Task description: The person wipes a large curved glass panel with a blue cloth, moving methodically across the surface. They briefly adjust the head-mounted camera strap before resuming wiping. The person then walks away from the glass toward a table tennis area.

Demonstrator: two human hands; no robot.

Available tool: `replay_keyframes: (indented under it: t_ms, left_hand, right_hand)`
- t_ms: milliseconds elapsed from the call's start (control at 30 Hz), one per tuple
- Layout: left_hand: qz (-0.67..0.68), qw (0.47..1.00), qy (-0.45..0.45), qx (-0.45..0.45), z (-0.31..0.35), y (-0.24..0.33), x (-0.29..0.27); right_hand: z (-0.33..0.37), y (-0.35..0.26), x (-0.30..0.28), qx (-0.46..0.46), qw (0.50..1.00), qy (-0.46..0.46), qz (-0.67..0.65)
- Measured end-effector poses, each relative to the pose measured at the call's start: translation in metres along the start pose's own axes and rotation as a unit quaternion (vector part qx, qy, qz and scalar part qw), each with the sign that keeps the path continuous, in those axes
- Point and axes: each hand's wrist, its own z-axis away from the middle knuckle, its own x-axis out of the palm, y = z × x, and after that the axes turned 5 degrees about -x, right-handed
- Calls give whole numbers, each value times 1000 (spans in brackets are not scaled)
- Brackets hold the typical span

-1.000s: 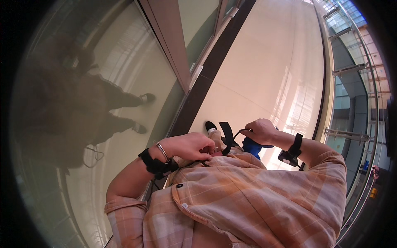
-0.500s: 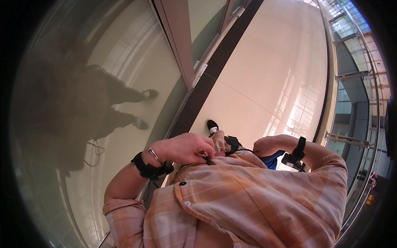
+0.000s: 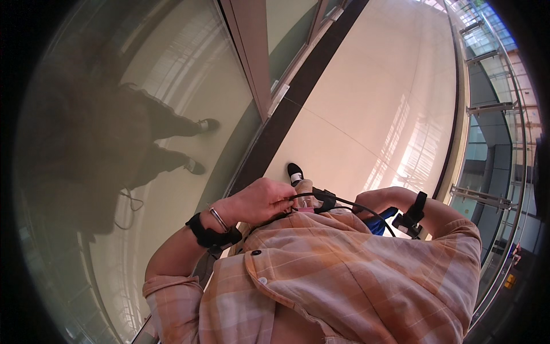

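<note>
Cable (image 3: 339, 199): slim, black, arched | left hand (image 3: 259, 200): pinching it | right hand (image 3: 373, 200): grip unclear | wrinkled plaid shirt (image 3: 366, 261)

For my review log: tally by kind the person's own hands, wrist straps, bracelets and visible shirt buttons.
Hands: 2 (left hand, pinching a black cable; right hand)
Black wrist straps: 2
Silver bracelet: 1
Shirt buttons: 2 (dark button, white button)
Total: 7

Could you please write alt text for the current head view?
A person's left hand pinches a black cable in front of a plaid shirt; the right hand is nearby, its grip unclear. Beyond lies a glossy pale floor, with a reflective wall at left.
</note>
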Motion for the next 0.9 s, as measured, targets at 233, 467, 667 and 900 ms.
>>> replay_keyframes:
  t_ms: [233,467,667,900]
  left_hand:
    - [14,1000,18,-5,-2,2,-8]
    - [-79,994,77,-17,18,31,-38]
    - [-115,988,104,6,18,21,-31]
    - [-88,990,106,-16,18,22,-33]
  right_hand:
    - [-1,-12,3,-28,986,14,164]
    - [4,-50,-14,-66,963,76,251]
    - [-18,11,3,-147,985,-90,23]
    - [23,22,21,29,965,215,-145]
